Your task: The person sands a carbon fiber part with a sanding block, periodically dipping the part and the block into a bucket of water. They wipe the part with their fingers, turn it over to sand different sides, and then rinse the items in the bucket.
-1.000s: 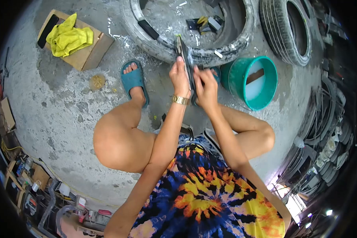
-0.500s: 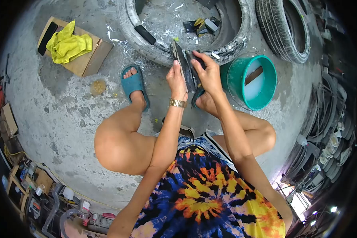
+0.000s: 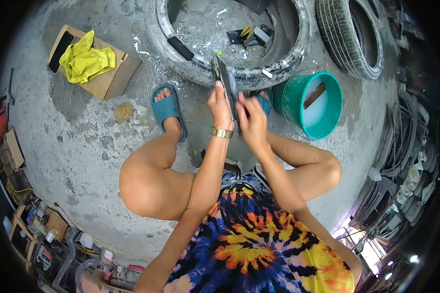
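Between my knees I hold a long, narrow dark panel [image 3: 223,78] nearly upright, with a pale worn edge on its left side. My left hand [image 3: 220,105] wraps round its lower part, thumb along the near edge; a gold-coloured watch band is on that wrist. My right hand [image 3: 252,119] is at the panel's right face, its fingers bent and pressed together, somewhat blurred. Whatever lies under those fingers is dark and hard to tell from the panel. Just beyond the panel's tip lies a large tire [image 3: 200,71] on the floor.
Inside the tire lie dark and yellow scraps [image 3: 252,36]. A black block [image 3: 180,48] rests on its rim. To the right stand a green bucket [image 3: 283,100] of cloudy liquid and another tire [image 3: 340,44]. A yellow cloth [image 3: 88,61] drapes over a cardboard box [image 3: 117,80] at left.
My right hand has slid down along the panel, toward my body, and its fingers have curled closer. The panel appears turned more edge-on. My left hand keeps its hold.
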Motion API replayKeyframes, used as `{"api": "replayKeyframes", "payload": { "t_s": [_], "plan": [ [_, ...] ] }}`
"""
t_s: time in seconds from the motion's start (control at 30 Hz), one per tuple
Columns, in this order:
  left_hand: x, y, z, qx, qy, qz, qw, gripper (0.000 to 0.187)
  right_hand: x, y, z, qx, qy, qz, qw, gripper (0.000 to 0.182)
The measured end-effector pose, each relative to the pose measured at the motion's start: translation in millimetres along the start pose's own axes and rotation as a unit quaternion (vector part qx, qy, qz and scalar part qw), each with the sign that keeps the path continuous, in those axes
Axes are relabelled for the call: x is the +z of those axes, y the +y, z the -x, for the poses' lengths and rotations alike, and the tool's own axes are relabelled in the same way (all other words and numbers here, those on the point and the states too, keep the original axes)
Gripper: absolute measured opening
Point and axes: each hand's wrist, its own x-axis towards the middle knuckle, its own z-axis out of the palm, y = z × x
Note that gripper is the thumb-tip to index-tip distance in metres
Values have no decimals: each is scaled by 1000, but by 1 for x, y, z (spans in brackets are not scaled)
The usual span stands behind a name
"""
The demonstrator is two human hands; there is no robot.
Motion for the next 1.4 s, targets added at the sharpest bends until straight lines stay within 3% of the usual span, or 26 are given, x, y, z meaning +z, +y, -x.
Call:
{"api": "replayKeyframes", "payload": {
  "t_s": [0.07, 0.13, 0.23, 0.37, 0.47, 0.5, 0.63, 0.77, 0.87, 0.93, 1.0, 1.07, 1.17, 1.2, 1.3, 1.4],
  "plan": [
    [-13, -5, 2, 18, -56, -25, 998, 35, 14, 4, -35, 15, 7, 24, 1000, 28],
    [-13, -4, 0, 13, -72, 0, 997, 35, 12, -3, -22, 33, 12, 13, 999, 27],
    [-5, -4, 1, 2, -18, 3, 1000, 32, -3, -6, 18, -1, 14, 30, 999, 23],
    [-11, -4, 3, 5, -60, 6, 998, 34, 12, -5, -39, 33, -9, 68, 997, 26],
    [-8, -1, 2, 4, -28, -20, 999, 35, 5, -3, 6, 3, 20, -14, 1000, 24],
    [-3, 1, -1, 9, -31, -17, 999, 35, -5, -13, 19, 5, 10, 37, 999, 25],
    [-11, -4, 6, 0, -36, -8, 999, 35, 15, 0, -43, 20, 8, 42, 999, 28],
    [2, 6, 2, 1, -28, -10, 1000, 34, 1, -3, 14, 6, 1, 2, 1000, 24],
    [-13, 1, 4, -22, -28, -22, 999, 34, 11, 10, -11, -16, 11, -17, 1000, 26],
    [-13, 1, -3, -11, -58, -20, 998, 34, 17, 19, -57, 4, 3, 6, 1000, 30],
    [-11, 1, -4, 7, -50, -18, 999, 35, 10, 23, -74, 22, 27, -60, 998, 27],
    [-8, 0, -5, 15, -32, -25, 999, 35, -6, 20, -71, 75, 14, -71, 995, 27],
    [-13, -2, -5, 10, -40, -36, 998, 35, 5, 18, -60, 71, 2, -102, 992, 28],
    [-17, -3, -5, -12, -45, -41, 998, 35, 14, 24, -45, 15, -1, -73, 997, 27],
    [-10, -7, -8, 5, -25, -25, 999, 34, -3, 1, 10, 3, -4, -27, 1000, 26],
    [-16, -8, 5, 20, -14, -86, 996, 34, 10, 15, -37, 4, 15, -8, 1000, 28]
  ]
}}
